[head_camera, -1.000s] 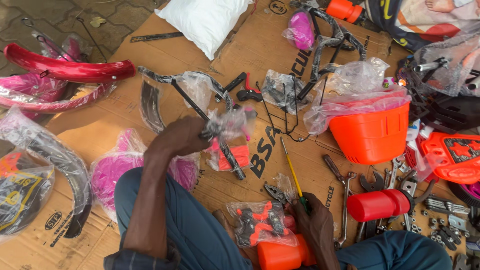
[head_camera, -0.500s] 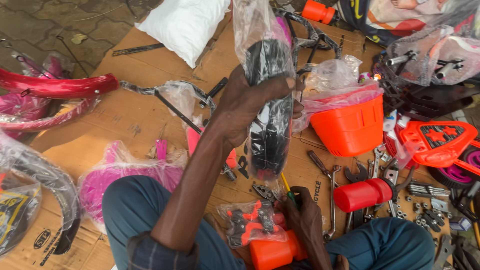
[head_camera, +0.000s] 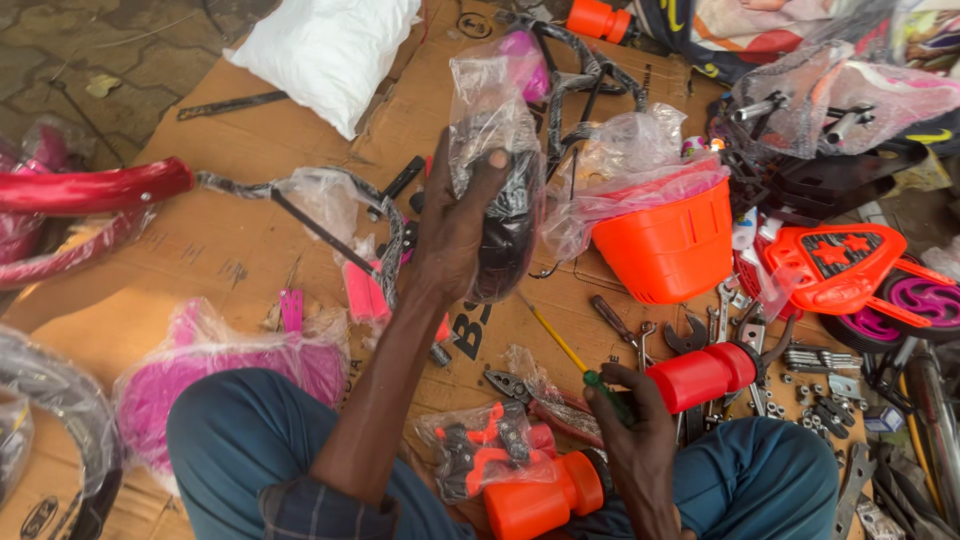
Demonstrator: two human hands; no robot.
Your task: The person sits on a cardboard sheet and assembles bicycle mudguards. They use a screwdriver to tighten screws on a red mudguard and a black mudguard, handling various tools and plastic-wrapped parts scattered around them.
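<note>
In the head view, above the brown cardboard (head_camera: 200, 250), your left hand (head_camera: 455, 225) is lifted up with the arm stretched out from your lap. It holds a black bike seat in a clear plastic bag (head_camera: 500, 190). Your fingers wrap round the left side of the bag and your thumb lies flat across the front, so the grip is closed tight on it. The bag hangs loose at the top and is tilted a little.

To do this well, I think you should keep your thumb pressed on the hard seat, not just on the slippery plastic, and hold it steady. Keep it up clear of the orange basket (head_camera: 670, 245) just beside it.

Your right hand (head_camera: 640, 430) is low, near your knee. It is closed round the green handle of a screwdriver (head_camera: 575, 360), and the yellow shaft points up and to the left over the cardboard. Keep that tip away from the bag until you want it there.

There is only 1 view, so I cannot see the far side of the seat.
</note>
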